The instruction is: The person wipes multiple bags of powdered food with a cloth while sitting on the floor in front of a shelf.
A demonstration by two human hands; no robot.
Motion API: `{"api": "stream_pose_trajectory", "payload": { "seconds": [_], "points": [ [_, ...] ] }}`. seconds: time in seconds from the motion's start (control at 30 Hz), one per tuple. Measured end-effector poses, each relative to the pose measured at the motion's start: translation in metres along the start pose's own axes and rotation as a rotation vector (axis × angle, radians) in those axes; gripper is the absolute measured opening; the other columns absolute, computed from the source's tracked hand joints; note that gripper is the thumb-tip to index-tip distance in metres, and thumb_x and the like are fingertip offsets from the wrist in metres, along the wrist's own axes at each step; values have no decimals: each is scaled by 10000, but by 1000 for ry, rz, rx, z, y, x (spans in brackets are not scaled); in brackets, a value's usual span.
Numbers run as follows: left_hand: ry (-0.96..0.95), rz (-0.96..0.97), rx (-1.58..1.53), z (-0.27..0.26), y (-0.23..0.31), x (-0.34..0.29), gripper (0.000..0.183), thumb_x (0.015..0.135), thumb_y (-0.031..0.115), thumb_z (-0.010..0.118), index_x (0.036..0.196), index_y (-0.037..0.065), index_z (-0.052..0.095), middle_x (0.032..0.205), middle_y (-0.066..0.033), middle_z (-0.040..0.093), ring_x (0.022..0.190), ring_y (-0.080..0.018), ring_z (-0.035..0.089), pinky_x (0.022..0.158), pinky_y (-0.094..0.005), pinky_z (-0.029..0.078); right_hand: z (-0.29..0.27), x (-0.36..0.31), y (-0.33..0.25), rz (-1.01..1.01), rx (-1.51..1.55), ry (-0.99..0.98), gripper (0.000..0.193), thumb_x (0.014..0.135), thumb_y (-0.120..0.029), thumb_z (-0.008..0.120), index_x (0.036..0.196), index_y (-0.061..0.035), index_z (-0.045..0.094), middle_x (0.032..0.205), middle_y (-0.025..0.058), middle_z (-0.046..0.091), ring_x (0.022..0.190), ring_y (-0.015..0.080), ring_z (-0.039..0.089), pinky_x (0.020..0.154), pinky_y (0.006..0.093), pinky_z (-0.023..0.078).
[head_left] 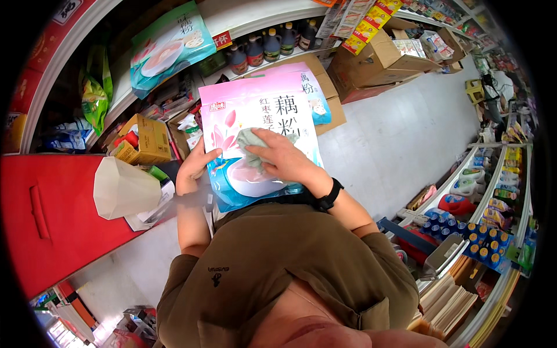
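In front of my body I hold up a large pink, white and blue food pouch (232, 101), printed with a lotus flower and a bowl. My left hand (196, 165) grips its left edge, thumb lying on the front. A crumpled grey-green cloth (248, 141) is bunched under the fingers of my right hand (290, 160), pressed against the middle of the pouch's front. Behind the right side, a similar pouch (320, 110) lies on an opened cardboard box (333, 93). A third, teal and pink pouch (154, 69) leans at the white shelf, upper left.
Dark bottles (271, 46) line the shelf beyond. Open cartons (377, 64) stand at the far right on the grey floor (394, 139). A red cabinet (64, 220) with a cream bin-like container (125, 188) is at my left. Stocked shelves (487, 191) run along the right.
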State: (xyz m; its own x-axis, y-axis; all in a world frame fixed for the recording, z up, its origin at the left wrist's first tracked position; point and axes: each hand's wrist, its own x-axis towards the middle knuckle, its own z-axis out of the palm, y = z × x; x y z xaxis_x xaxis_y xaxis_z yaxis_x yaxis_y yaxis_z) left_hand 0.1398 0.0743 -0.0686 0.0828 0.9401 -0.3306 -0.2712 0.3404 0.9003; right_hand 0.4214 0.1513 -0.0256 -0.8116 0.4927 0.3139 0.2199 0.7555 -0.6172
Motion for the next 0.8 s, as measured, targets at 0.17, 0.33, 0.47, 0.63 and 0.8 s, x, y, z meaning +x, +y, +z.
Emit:
{"api": "stream_pose_trajectory", "payload": {
  "seconds": [0.17,0.33,0.47,0.63,0.8],
  "points": [
    [278,130,419,3,19,-4,919,806,235,770,1496,-23,220,1454,-194,403,1338,-262,389,1102,-370,310,-9,6,43,233,-88,66,561,734,42,569,1287,-51,566,1420,290,392,1302,444,402,1084,462,358],
    [359,245,1121,29,62,-11,1006,680,229,827,1489,5,272,1511,-259,304,1410,-376,291,1154,-417,239,-2,32,66,418,-136,102,617,788,-16,584,1387,-28,439,1438,331,334,1318,486,361,1100,467,344],
    [264,175,1266,58,61,5,1084,578,176,868,1487,37,294,1549,-239,230,1444,-408,183,1168,-447,221,29,63,34,41,-17,-185,720,742,-33,634,1423,-44,401,1474,309,292,1370,455,307,1124,452,316],
    [215,55,1333,61,57,8,1143,544,248,906,1459,-41,286,1544,-272,201,1444,-432,155,1172,-441,211,5,61,51,109,-116,-241,754,717,-29,627,1433,-61,394,1494,272,299,1384,426,306,1126,424,321],
    [254,73,1295,58,47,7,1155,545,245,912,1462,-46,272,1555,-248,192,1458,-402,131,1175,-425,210,-13,56,91,561,-249,-156,656,803,-67,546,1426,24,363,1466,362,256,1379,470,278,1143,444,284]
  ]
}}
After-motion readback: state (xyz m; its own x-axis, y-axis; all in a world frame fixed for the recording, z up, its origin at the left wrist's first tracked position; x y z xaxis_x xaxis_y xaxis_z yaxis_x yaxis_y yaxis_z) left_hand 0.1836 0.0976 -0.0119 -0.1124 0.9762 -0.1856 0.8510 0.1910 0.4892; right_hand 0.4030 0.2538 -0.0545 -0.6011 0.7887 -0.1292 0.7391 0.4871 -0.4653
